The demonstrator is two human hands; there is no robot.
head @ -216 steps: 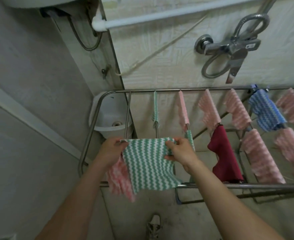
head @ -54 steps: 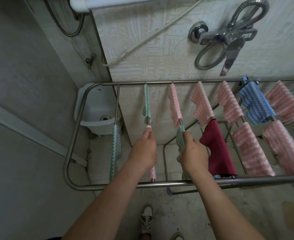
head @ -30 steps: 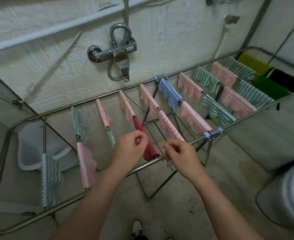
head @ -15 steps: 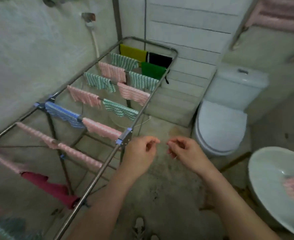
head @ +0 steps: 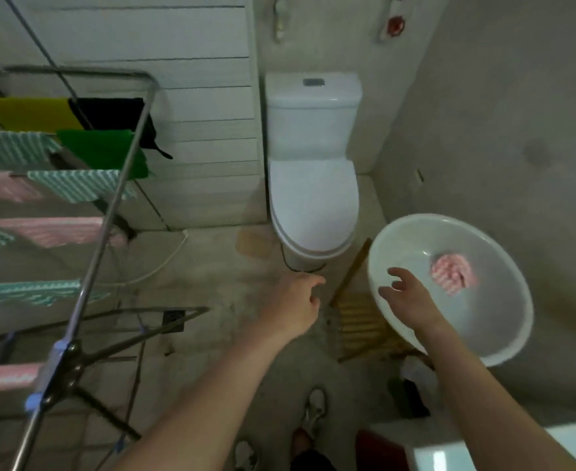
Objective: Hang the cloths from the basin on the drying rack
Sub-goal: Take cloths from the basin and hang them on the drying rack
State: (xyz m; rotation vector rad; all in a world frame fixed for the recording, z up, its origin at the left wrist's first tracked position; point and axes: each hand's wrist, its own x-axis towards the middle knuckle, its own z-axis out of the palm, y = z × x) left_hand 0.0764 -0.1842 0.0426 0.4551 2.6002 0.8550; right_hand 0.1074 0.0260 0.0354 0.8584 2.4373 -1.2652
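Now: round white plastic basin [head: 497, 334] at right, over slatted wooden stool [head: 358, 321]. Inside basin, one crumpled pink-and-white striped cloth [head: 451, 278], lying toward far side. Right hand [head: 405, 302] above basin's near rim, grip wide, fingers spread, holding nothing, near cloth but apart from it. Left hand [head: 295, 307] just left of basin, above floor, grip loose, fingers half curled, holding nothing. Steel-tube drying rack [head: 109, 212] at left, carrying hung striped cloths [head: 72, 185] in pink and green, plus yellow, black and plain green ones. White toilet [head: 313, 198] behind.
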